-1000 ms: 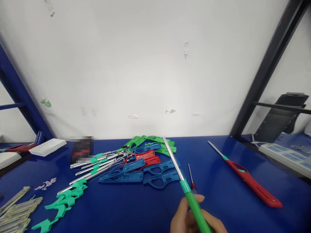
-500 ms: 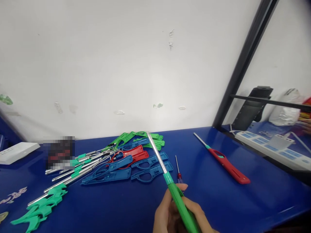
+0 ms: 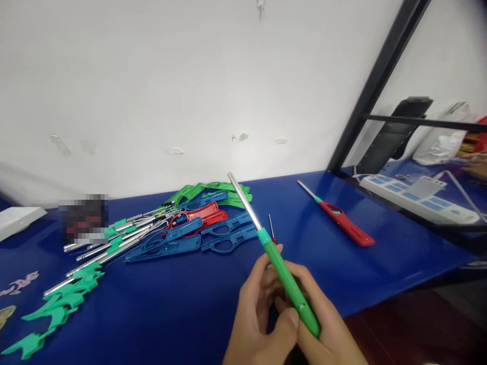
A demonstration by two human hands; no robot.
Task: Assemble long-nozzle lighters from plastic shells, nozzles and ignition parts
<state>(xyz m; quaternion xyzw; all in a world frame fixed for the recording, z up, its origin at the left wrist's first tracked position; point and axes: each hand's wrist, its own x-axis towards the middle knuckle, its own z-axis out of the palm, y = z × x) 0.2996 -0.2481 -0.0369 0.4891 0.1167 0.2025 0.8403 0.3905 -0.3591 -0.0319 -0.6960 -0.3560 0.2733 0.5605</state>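
Both hands are around a green long-nosed gas lighter (image 3: 283,271), with its silver tube slanting up and left and a teal collar at the tube's base. My left hand (image 3: 254,317) is closed on the handle from the left, its thumb pressed near the lower end. From the right, my right hand (image 3: 323,314) wraps the handle; some of its fingers are hidden behind. Just beyond the hands lies a screwdriver (image 3: 272,230), its handle mostly covered. A red gas lighter (image 3: 344,220) rests on the blue table to the right.
Blue (image 3: 228,239), red (image 3: 207,215) and green handle shells (image 3: 190,192) lie piled mid-table. Several metal tubes (image 3: 125,238) and teal triggers (image 3: 57,309) spread to the left. A power strip (image 3: 418,197) sits beyond the black frame post (image 3: 365,91) at right.
My left hand's thumb and my right hand now show fully around the lighter, which has come up in view. The camera has tilted down, so the table's right edge and floor show.
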